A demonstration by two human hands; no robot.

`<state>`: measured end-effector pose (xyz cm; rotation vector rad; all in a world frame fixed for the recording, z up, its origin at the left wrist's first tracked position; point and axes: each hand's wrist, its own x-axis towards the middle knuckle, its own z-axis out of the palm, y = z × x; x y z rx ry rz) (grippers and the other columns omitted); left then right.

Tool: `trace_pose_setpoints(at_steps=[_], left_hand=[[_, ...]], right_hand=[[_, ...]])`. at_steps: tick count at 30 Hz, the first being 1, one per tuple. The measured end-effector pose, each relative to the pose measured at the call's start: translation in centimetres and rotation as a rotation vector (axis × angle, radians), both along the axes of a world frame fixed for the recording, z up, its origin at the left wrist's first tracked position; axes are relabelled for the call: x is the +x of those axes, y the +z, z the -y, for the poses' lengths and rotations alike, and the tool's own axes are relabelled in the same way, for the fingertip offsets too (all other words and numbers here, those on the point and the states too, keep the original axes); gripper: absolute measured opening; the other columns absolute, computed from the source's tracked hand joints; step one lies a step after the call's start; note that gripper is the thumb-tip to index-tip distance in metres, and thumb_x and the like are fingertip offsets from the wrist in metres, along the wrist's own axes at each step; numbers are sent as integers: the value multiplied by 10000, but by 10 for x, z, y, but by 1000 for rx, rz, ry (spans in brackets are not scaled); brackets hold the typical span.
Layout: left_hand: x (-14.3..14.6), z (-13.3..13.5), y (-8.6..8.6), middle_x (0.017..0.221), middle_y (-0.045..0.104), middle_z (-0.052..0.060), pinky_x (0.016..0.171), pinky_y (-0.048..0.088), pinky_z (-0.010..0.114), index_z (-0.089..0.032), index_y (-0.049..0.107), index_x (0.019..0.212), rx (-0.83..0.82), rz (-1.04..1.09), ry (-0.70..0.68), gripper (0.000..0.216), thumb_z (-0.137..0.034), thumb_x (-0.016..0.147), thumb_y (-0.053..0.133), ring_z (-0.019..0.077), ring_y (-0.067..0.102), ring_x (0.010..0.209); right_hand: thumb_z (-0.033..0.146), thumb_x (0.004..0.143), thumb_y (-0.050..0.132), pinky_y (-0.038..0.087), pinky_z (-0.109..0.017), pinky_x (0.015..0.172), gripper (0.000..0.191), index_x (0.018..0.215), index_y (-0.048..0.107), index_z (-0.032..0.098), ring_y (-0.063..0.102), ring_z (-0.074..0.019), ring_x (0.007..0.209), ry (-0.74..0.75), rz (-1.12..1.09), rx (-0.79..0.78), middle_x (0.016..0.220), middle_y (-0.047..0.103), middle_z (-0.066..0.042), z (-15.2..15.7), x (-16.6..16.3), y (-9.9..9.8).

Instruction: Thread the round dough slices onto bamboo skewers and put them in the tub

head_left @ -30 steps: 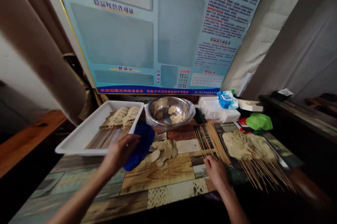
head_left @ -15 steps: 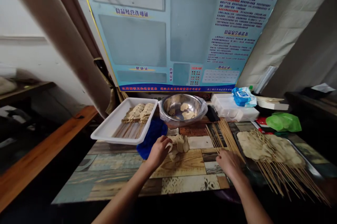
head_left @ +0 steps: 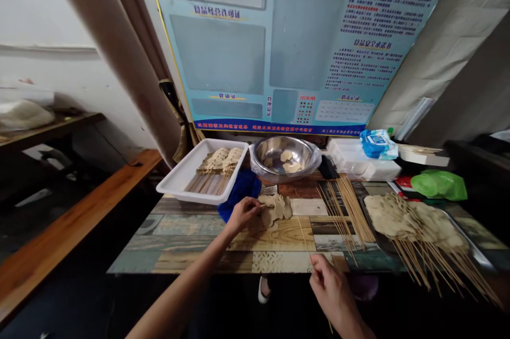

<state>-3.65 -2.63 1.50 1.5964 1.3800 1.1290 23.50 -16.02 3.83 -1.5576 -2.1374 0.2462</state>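
Observation:
My right hand (head_left: 329,286) is closed around a thin bamboo skewer (head_left: 303,234), low at the table's front edge. The skewer points up and away, its tip near a small pile of thin, pale food slices (head_left: 278,209). At the pile's left side my left hand (head_left: 245,213) is closed in a pinch on what looks like one slice, seen edge-on and mostly hidden by the fingers. Loose bamboo skewers (head_left: 353,206) lie to the right of the pile.
Behind are a white tray (head_left: 169,188) of skewered slices, a blue cloth (head_left: 239,193) and a steel bowl (head_left: 261,166) with a few slices. On the right, a metal tray (head_left: 480,256) holds more skewered slices. A green plastic bag (head_left: 438,185) lies behind it.
My right hand has moved from the loose skewers toward the front edge, drawing one skewer with it. The left hand stays by the pile. The view has shifted slightly.

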Motion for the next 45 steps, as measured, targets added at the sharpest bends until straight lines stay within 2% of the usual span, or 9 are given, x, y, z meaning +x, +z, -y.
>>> trace_pose_setpoints(at_steps=[4, 8, 14, 17, 20, 24, 28, 34, 45], left_hand=[[8, 4, 12, 577, 461, -62, 462, 283, 181, -163, 513, 740, -166, 398, 20, 176, -327, 703, 566, 66, 394, 481], [16, 9, 16, 585, 510, -55, 486, 303, 174, -153, 529, 757, -200, 569, -63, 277, -359, 642, 675, 59, 431, 491], [19, 15, 3, 786, 669, 22, 702, 436, 240, -165, 651, 751, -51, 257, -39, 131, -258, 661, 634, 165, 595, 769], [20, 17, -1, 759, 675, 25, 694, 448, 246, -158, 679, 756, -100, 228, -4, 150, -276, 685, 620, 173, 601, 743], [19, 17, 4, 739, 654, 17, 670, 471, 253, -141, 667, 818, -154, 464, 48, 241, -321, 657, 677, 143, 584, 680], [21, 21, 17, 713, 620, -3, 642, 524, 290, -132, 634, 827, -329, 824, -3, 383, -317, 534, 796, 119, 576, 639], [21, 29, 28, 705, 610, -2, 622, 544, 279, -120, 610, 732, -417, 966, -51, 373, -280, 483, 838, 109, 586, 627], [18, 27, 31, 771, 629, 8, 629, 556, 285, -146, 622, 851, -413, 923, -81, 355, -298, 580, 794, 121, 611, 668], [25, 19, 30, 753, 652, 24, 717, 528, 283, -122, 661, 866, -322, 708, -88, 324, -347, 651, 752, 122, 612, 676]], right_hand=[[141, 852, 323, 472, -182, 516, 218, 839, 532, 203, 629, -123, 503, 51, -166, 17, 620, 654, -4, 20, -18, 10], [175, 884, 328, 486, -177, 542, 215, 899, 541, 197, 656, -124, 556, 46, -206, -4, 703, 692, -31, 31, -30, 11], [171, 872, 342, 512, -181, 583, 223, 898, 562, 198, 700, -140, 663, 14, -202, -2, 801, 723, -62, 43, -35, 10], [180, 872, 343, 523, -186, 566, 228, 897, 569, 190, 703, -144, 632, 13, -184, -28, 772, 726, -58, 47, -36, 12], [202, 885, 347, 543, -197, 588, 250, 922, 593, 184, 722, -159, 691, 25, -182, -54, 810, 743, -68, 48, -37, 15], [219, 892, 367, 564, -225, 711, 280, 996, 624, 181, 722, -173, 845, 64, -243, -44, 927, 753, -86, 45, -42, 18], [223, 891, 373, 572, -227, 718, 289, 993, 641, 185, 724, -177, 842, 85, -281, -53, 928, 755, -85, 39, -44, 18], [220, 900, 384, 566, -183, 720, 278, 1001, 640, 178, 724, -160, 845, 118, -313, -57, 927, 755, -82, 31, -39, 10], [267, 929, 340, 571, -193, 658, 325, 964, 647, 165, 736, -183, 782, 75, -283, -118, 874, 760, -111, 8, -39, -3]])
